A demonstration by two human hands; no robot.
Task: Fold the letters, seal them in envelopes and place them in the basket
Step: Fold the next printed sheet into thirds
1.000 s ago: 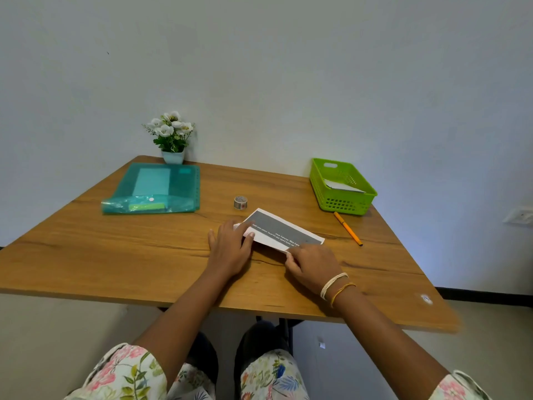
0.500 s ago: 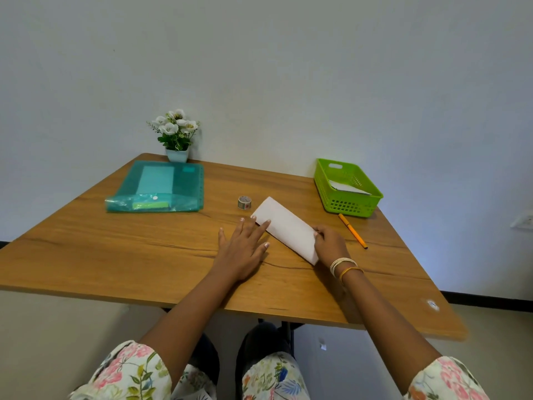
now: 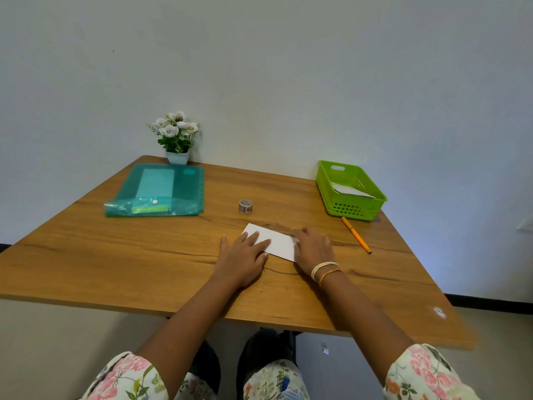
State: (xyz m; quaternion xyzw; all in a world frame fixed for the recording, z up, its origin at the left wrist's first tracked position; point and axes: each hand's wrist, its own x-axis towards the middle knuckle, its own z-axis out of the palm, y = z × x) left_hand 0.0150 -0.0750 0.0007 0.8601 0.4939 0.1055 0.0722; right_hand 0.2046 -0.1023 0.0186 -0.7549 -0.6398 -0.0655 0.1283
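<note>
A pale wall backs the wooden table (image 3: 144, 255) I'm watching. On it the folded white paper letter (image 3: 278, 242) lies flat, centre-right. My left hand (image 3: 242, 255) presses its left end with straight fingers; my right hand (image 3: 313, 248), fingers also flat, covers its right end. The green plastic basket (image 3: 350, 210) sits far right, white paper inside.

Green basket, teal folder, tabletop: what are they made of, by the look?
Green basket: looks like moulded plastic, slightly glossy; perforated grid walls and a cut-out handle slot.
Teal folder: seemingly thin translucent plastic sheet; its contents show through and the near edge is shiny and crinkled.
Tabletop: wood-grain surface, matte; solid wood or laminate cannot be told from here.
</note>
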